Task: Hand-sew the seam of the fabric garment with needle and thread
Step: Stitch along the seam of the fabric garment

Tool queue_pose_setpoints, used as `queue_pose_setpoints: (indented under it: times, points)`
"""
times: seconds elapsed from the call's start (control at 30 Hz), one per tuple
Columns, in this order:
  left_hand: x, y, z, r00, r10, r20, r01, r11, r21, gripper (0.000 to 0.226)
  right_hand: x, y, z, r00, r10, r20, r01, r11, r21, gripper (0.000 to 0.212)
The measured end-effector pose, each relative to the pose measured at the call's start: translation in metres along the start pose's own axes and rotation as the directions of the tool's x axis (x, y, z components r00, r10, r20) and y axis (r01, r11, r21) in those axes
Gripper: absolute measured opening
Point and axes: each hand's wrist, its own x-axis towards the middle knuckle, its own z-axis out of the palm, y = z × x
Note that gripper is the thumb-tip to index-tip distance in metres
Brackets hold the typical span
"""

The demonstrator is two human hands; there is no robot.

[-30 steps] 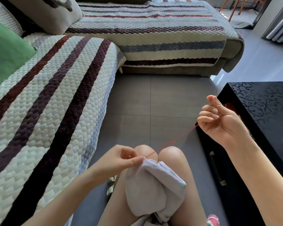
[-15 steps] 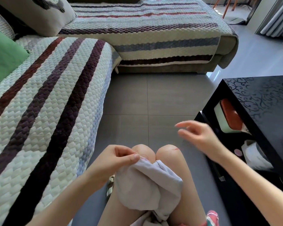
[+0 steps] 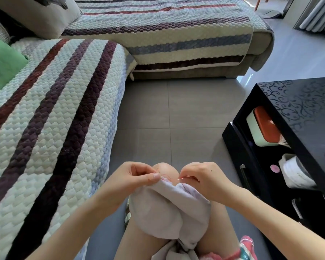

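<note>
A pale lilac-grey fabric garment (image 3: 169, 211) lies draped over my knees. My left hand (image 3: 133, 177) pinches its upper edge between thumb and fingers. My right hand (image 3: 201, 177) pinches a thin needle (image 3: 180, 178), whose tip points left at the seam. A loose loop of red thread (image 3: 165, 176) curls between the two hands, just above the fabric edge. The hands are close together over the knees.
A sofa with a striped quilted cover (image 3: 54, 117) runs along my left and across the back. A black glossy coffee table (image 3: 296, 128) stands at my right, with boxes on its lower shelf. Grey tiled floor (image 3: 176, 109) lies ahead.
My right hand came down from the upper right, where it held the thread pulled taut, to the fabric edge. The thread now hangs slack. My left hand kept its hold.
</note>
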Motion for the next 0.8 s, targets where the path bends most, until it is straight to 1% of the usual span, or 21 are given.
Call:
queue_pose_setpoints:
  times: [0.1, 0.13, 0.17, 0.2, 0.23, 0.3, 0.37, 0.4, 0.47, 0.5, 0.57, 0.63, 0.7, 0.8]
  points:
    - [-0.001, 0.001, -0.003, 1.0, -0.001, 0.009, 0.001, 1.0, 0.012, 0.035, 0.001, 0.008, -0.007, 0.997, 0.067, -0.028, -0.066, 0.996, 0.059, 0.036]
    - [-0.001, 0.001, -0.003, 1.0, -0.006, 0.012, 0.006, 1.0, 0.008, 0.034, 0.002, 0.011, -0.012, 0.993, 0.109, -0.048, -0.103, 0.988, 0.112, 0.031]
    - [-0.001, 0.001, -0.003, 1.0, -0.011, 0.012, 0.011, 1.0, 0.005, 0.029, 0.003, 0.015, -0.019, 0.985, 0.158, -0.07, -0.143, 0.972, 0.185, 0.022]
    - [0.0, 0.001, -0.003, 1.0, -0.018, 0.013, 0.018, 1.0, -0.002, 0.023, 0.004, 0.02, -0.025, 0.974, 0.205, -0.096, -0.173, 0.948, 0.269, 0.012]
    - [-0.001, 0.002, -0.001, 1.0, -0.022, 0.019, 0.022, 1.0, -0.006, 0.019, 0.007, 0.022, -0.033, 0.959, 0.256, -0.12, -0.2, 0.915, 0.351, 0.007]
    - [-0.001, 0.004, 0.001, 0.999, -0.027, 0.031, 0.027, 1.0, 0.001, 0.017, 0.012, 0.026, -0.05, 0.918, 0.358, -0.17, -0.229, 0.83, 0.509, 0.008]
    - [-0.002, 0.005, 0.001, 0.999, -0.031, 0.034, 0.031, 1.0, 0.007, 0.018, 0.016, 0.024, -0.067, 0.866, 0.469, -0.173, -0.241, 0.695, 0.678, 0.008]
    - [-0.002, 0.005, 0.002, 0.999, -0.034, 0.033, 0.033, 0.999, 0.013, 0.019, 0.018, 0.024, -0.074, 0.843, 0.519, -0.143, -0.238, 0.599, 0.765, 0.009]
    - [-0.001, 0.004, 0.003, 0.999, -0.04, 0.024, 0.04, 0.999, 0.035, 0.018, 0.024, 0.023, -0.088, 0.826, 0.562, -0.043, -0.218, 0.389, 0.895, 0.018]
    - [-0.001, 0.004, 0.003, 0.999, -0.043, 0.02, 0.042, 0.998, 0.045, 0.017, 0.028, 0.024, -0.092, 0.822, 0.569, 0.011, -0.217, 0.296, 0.93, 0.021]
    - [-0.001, 0.004, 0.004, 0.999, -0.046, 0.013, 0.046, 0.998, 0.049, 0.016, 0.037, 0.027, -0.097, 0.799, 0.588, 0.125, -0.256, 0.145, 0.956, 0.018]
    - [-0.001, 0.004, 0.005, 0.998, -0.054, 0.013, 0.053, 0.997, 0.055, 0.016, 0.046, 0.031, -0.097, 0.764, 0.604, 0.228, -0.306, 0.028, 0.952, 0.018]
    - [-0.001, 0.006, 0.007, 0.998, -0.063, 0.022, 0.061, 0.996, 0.071, 0.017, 0.054, 0.034, -0.095, 0.727, 0.613, 0.309, -0.334, -0.078, 0.939, 0.022]
    - [-0.002, 0.008, 0.012, 0.996, -0.088, 0.022, 0.085, 0.991, 0.103, 0.01, 0.062, 0.03, -0.094, 0.696, 0.602, 0.392, -0.343, -0.201, 0.918, 0.022]
